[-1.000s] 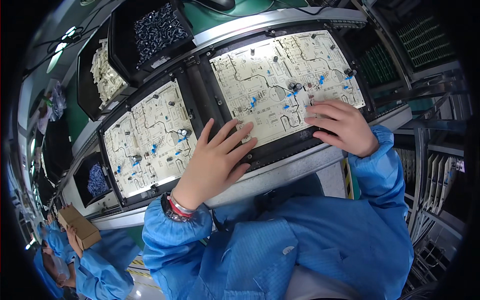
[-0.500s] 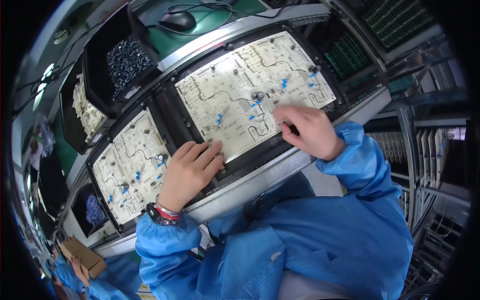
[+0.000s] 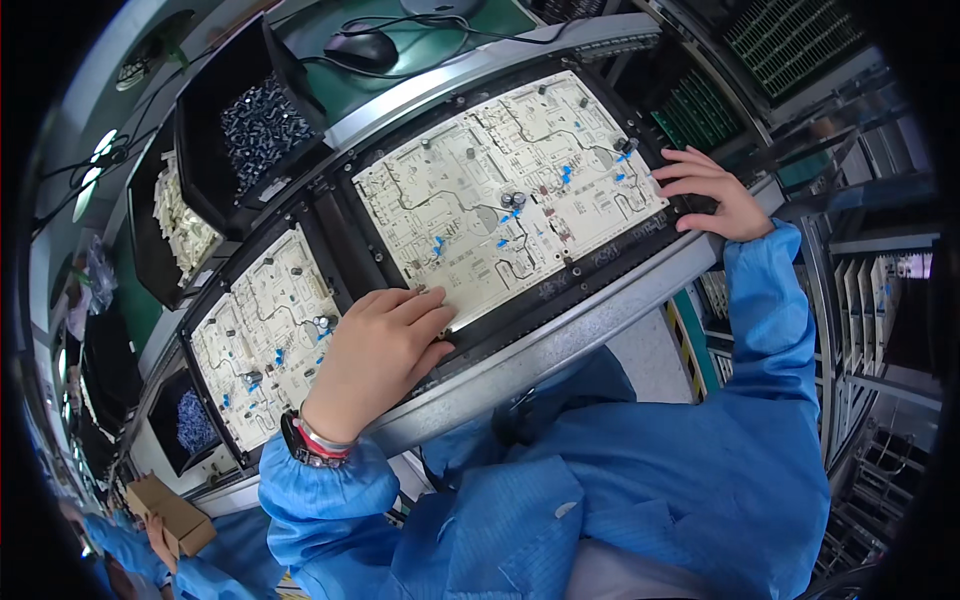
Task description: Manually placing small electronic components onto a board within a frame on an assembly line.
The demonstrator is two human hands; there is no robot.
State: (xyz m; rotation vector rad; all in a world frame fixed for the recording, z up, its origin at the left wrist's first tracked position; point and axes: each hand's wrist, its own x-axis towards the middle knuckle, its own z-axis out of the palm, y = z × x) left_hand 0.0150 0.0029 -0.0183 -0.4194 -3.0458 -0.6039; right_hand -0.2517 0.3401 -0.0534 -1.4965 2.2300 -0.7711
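A large pale circuit board (image 3: 455, 190) with blue and dark components lies in a black frame (image 3: 520, 325) in front of me. My left hand (image 3: 375, 350) rests at its lower left corner, fingertips touching the edge and the fingers stretched out with nothing held. At the board's right edge is my right hand (image 3: 712, 195), its fingers spread and the thumb apart, holding nothing. The fingertips there are close to the board's right corner; whether they touch it I cannot tell. A second similar board (image 3: 255, 345) sits in another black frame to the left of my left hand.
Black bins at the left hold small dark-blue parts (image 3: 262, 125), white parts (image 3: 185, 225) and blue-violet parts (image 3: 195, 422). A metal rail (image 3: 560, 340) runs along the near side. A mouse (image 3: 362, 48) lies behind. At lower left, another person's hand holds a cardboard box (image 3: 170, 515).
My right hand has moved right from the board's near-middle to its right edge, and its curled fingers have spread. My left hand has stayed at the lower left corner.
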